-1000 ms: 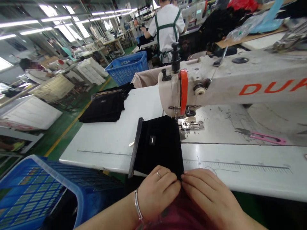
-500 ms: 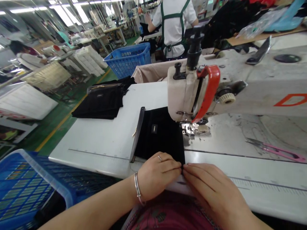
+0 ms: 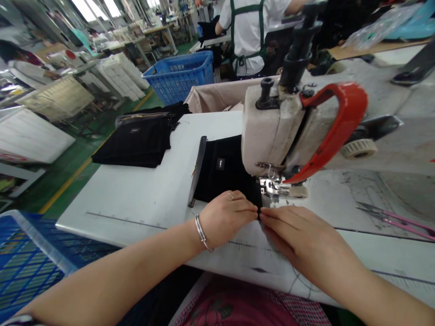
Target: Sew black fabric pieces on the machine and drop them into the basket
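Change since earlier frames: both hands have advanced across the worktop (image 3: 136, 190) toward the presser foot (image 3: 277, 188); the black pouch (image 3: 224, 174) has slid farther under the sewing machine head (image 3: 272, 131).
Landmark: presser foot, beneath the machine head and its red guard (image 3: 335, 124).
Pouch position: flat on the worktop, just left of the presser foot; its right edge runs alongside the foot, its long axis toward and away from the person, zipper edge on the far-left side.
Left hand (image 3: 226, 217): near side of the presser foot, slightly left; fingers curled and nearly closed, fingertips pressing the pouch's near edge.
Right hand (image 3: 299, 240): near side of the presser foot, slightly right; fingers extended and flat, tips on the pouch's near right corner, touching the left fingertips.
Nearer hand: both about equal; fingertips meet just short of the foot.
Grip: a pinch cannot be confirmed; contact reads as pressing.
Thread snips (image 3: 397, 217): well right of the presser foot, untouched.
Stacked black pouches (image 3: 136, 140): far left of the presser foot.
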Tool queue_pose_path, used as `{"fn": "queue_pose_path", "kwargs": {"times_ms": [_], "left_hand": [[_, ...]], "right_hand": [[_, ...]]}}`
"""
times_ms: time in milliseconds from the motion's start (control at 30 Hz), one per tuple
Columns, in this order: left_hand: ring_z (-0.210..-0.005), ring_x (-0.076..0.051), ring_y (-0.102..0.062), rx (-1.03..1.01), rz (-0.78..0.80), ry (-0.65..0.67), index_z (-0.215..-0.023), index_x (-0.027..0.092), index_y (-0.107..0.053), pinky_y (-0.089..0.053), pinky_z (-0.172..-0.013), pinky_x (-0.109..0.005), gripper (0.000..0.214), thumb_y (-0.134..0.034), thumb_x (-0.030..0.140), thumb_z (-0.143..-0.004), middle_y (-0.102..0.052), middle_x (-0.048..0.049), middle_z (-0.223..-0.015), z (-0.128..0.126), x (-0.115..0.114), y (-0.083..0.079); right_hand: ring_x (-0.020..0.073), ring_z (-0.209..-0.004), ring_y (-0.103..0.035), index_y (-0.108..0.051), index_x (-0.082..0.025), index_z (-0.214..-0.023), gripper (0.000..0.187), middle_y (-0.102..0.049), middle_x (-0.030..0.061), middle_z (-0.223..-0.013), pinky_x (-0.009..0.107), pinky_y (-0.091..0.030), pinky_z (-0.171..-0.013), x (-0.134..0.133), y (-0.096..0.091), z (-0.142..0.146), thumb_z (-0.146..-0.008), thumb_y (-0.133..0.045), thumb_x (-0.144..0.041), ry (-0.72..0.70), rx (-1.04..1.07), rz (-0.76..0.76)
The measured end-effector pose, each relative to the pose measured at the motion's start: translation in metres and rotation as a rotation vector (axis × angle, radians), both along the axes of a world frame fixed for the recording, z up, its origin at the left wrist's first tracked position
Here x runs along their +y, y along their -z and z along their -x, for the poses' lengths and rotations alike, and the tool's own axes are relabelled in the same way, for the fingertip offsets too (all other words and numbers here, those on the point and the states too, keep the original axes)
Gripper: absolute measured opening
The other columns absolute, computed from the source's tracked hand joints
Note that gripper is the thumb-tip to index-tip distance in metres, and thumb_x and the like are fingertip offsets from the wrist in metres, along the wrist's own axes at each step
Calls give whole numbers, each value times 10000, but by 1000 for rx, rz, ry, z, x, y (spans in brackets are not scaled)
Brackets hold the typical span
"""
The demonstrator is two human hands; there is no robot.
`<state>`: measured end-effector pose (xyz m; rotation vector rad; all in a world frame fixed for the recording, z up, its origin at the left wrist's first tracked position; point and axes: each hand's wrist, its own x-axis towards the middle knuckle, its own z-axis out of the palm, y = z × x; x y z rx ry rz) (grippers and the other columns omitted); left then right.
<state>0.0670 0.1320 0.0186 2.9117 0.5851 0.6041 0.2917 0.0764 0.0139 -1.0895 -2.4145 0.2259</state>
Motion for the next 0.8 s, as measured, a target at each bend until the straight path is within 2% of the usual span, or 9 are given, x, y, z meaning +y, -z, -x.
{"fn": "queue_pose_path", "kwargs": {"times_ms": [133, 333, 533, 800], "left_hand": [[-992, -137, -643, 18, -11, -4, -1016, 152, -664, -496, -923, -310, 193, -496, 105, -934, -724, -35, -1074, -2, 17, 5], [-1015, -148, -642, 9, -28, -23, -1005, 144, -674, -480, -968, -305, 213, -481, 98, -929, -720, -49, -1069, -4, 38, 4], [-969, -142, -642, 12, -30, -108, -975, 160, -696, -491, -934, -283, 248, -456, 104, -943, -727, -28, -998, -9, 54, 0], [-973, -167, -640, 13, -27, -192, -935, 190, -713, -497, -901, -308, 233, -491, 122, -930, -719, -32, -952, -11, 66, 8]], "right_hand": [[246, -996, -614, -603, -177, -1177, 257, -659, 53, -1154, 446, -530, -853, 16, -1, -3, -929, -537, -190, -12, -54, -40], [250, -1024, -631, -586, -165, -1226, 303, -643, 64, -1220, 437, -541, -873, 29, 10, -5, -932, -542, -220, 51, -43, -141], [254, -1046, -632, -624, -166, -1180, 264, -649, 78, -1218, 449, -544, -889, 33, 12, -4, -937, -529, -210, 69, -14, -106], [228, -950, -668, -666, -192, -1110, 221, -687, 25, -1163, 416, -553, -807, 35, 8, -3, -948, -519, -227, 83, 17, -75]]}}
